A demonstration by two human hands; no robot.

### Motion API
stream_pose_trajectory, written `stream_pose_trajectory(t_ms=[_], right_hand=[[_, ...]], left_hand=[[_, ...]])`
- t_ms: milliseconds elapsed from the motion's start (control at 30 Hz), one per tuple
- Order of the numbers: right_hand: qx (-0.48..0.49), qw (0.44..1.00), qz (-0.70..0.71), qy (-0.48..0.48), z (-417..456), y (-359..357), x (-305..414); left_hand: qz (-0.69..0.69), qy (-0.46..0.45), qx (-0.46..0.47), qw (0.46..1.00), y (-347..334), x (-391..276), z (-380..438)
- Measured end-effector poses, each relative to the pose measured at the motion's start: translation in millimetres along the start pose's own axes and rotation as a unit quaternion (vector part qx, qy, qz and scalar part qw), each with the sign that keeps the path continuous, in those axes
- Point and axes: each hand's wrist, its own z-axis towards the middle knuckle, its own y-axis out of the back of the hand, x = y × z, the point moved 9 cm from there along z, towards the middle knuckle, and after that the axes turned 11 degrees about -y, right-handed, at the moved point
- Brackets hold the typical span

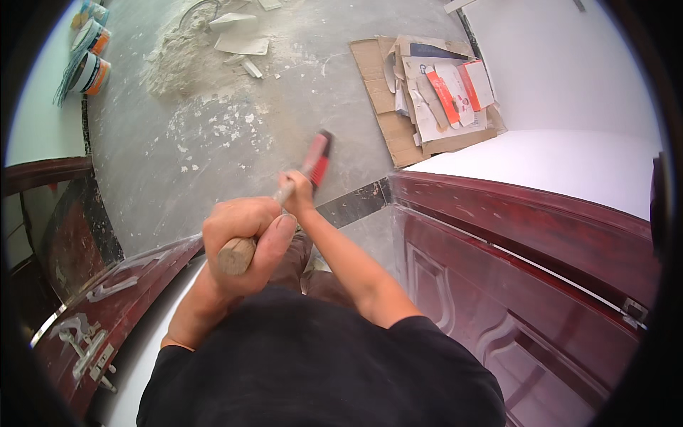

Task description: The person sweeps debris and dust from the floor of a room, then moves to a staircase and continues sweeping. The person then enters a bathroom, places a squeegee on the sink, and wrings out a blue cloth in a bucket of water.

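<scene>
My left hand (248,240) is wrapped around the top end of a round wooden handle, with its thumb over the side. Lower on the same handle, my right hand (296,193) is closed around it. The handle belongs to what looks like a broom (318,160), whose red and black head is blurred, just beyond my right hand over the grey floor. White flecks of debris (229,128) lie scattered on the floor ahead and left of the head. Farther off is a heap of pale plaster-like rubble (179,66) with flat broken pieces (241,44) beside it.
Flattened cardboard (387,125) and packaging lie against the white wall at right. Labelled buckets (90,73) stand by the left wall. Dark red panelled doors flank me, the left door (133,285) with a metal handle, the right door (427,235) close by. A dark threshold strip (355,204) crosses the floor.
</scene>
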Motion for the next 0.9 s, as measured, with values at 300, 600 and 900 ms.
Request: stream_pose_trajectory(t_ms=[300, 600, 900], right_hand=[[0.060, 0.995, 0.027, 0.078, 63.1, -5.5, 110.3], [0.116, 0.970, -0.209, -0.035, 29.2, 114.1, -32.9], [0.196, 0.942, -0.272, -0.030, 139.5, 47.7, -54.8]], left_hand=[[-0.088, -0.188, 0.152, 0.966, 9.3, -77.9, 32.2], [-0.173, 0.023, 0.095, 0.980, -40.1, 36.1, 12.7], [-0.098, 0.187, -0.069, 0.975, 6.4, 137.8, 90.7]])
